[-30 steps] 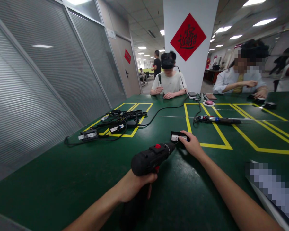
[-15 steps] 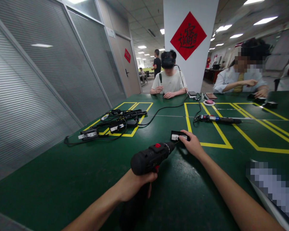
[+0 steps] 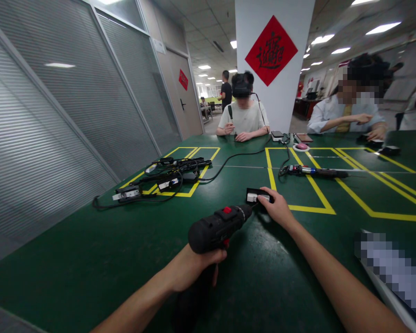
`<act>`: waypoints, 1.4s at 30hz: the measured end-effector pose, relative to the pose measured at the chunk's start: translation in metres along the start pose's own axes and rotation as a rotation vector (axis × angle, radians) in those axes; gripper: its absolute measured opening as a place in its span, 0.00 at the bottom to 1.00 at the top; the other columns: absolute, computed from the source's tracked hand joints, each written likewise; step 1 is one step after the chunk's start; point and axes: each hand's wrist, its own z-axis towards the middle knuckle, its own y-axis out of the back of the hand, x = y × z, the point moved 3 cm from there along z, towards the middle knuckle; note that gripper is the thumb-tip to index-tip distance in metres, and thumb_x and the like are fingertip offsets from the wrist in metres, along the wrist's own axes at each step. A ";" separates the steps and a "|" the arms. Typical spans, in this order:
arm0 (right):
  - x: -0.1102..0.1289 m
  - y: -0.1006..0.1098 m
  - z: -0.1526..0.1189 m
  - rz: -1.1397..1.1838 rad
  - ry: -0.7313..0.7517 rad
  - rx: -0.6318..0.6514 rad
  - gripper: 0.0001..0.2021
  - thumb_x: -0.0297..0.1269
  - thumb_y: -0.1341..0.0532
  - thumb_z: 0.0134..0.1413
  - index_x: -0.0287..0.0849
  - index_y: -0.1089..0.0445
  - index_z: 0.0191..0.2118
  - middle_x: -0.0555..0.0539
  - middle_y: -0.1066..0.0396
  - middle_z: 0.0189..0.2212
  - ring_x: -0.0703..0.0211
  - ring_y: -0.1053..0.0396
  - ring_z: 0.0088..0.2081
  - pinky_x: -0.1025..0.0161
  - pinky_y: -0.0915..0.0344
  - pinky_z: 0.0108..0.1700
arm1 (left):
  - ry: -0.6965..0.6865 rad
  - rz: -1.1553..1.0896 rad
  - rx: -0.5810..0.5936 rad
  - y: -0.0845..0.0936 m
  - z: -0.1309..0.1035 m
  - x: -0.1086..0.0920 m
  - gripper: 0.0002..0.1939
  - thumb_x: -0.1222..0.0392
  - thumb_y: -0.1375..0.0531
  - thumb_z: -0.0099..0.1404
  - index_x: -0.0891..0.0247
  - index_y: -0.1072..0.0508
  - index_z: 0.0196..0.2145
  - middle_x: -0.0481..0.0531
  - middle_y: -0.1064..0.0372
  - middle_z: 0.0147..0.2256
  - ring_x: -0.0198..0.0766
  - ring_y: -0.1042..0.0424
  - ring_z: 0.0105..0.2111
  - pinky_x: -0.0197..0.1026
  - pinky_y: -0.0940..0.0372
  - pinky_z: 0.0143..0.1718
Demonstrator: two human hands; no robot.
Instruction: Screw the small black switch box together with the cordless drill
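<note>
With fingers wrapped round the power drill, the left hand aims its tip at the small black-and-white part, apparently for drilling or screwing, calling for steady alignment, above the green worktop, where the right hand pinches that part.

Before you spreads a green counter, marked with yellow tape. Lying on it are tangled black cables toward your left, a long dark tool to your right, a round pink-and-white thing beyond it, and a black block farther right.
</note>
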 end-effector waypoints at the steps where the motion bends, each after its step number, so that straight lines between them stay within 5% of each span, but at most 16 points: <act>1: 0.000 0.000 0.000 -0.002 -0.002 -0.003 0.20 0.46 0.40 0.54 0.43 0.28 0.50 0.43 0.27 0.48 0.51 0.31 0.49 0.54 0.38 0.54 | 0.007 0.002 0.001 0.000 0.000 0.001 0.14 0.55 0.42 0.61 0.65 0.33 0.41 0.46 0.33 0.20 0.34 0.35 0.19 0.37 0.40 0.24; 42: 0.003 0.003 0.001 -0.040 0.009 0.069 0.22 0.39 0.42 0.53 0.38 0.32 0.54 0.40 0.30 0.50 0.51 0.32 0.50 0.55 0.38 0.55 | -0.005 0.024 0.008 0.001 0.003 0.003 0.14 0.54 0.43 0.60 0.67 0.33 0.39 0.48 0.33 0.20 0.34 0.34 0.20 0.37 0.41 0.24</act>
